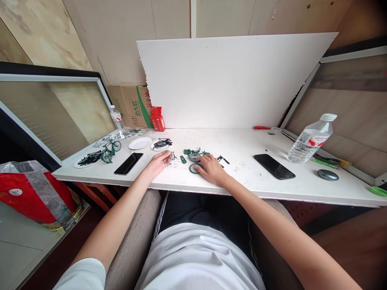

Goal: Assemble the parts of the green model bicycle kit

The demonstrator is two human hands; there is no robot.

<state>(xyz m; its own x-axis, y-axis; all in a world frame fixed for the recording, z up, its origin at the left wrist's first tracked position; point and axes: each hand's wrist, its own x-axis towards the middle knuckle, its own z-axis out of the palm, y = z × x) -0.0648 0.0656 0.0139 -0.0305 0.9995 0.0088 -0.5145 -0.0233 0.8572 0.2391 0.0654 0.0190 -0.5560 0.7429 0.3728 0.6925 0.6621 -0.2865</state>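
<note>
At the table's near edge, my right hand point(211, 169) lay open-fingered on a small wheel point(192, 168). My left hand point(159, 161) touched a tiny part point(172, 155), though I could not tell its grip. Green frame pieces point(195, 153) lay loose beyond, and one finished bicycle point(110, 151) stood far left.

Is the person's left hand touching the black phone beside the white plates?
Apart. The head view shows a strip of bare white table between the left hand and the black phone.
</note>
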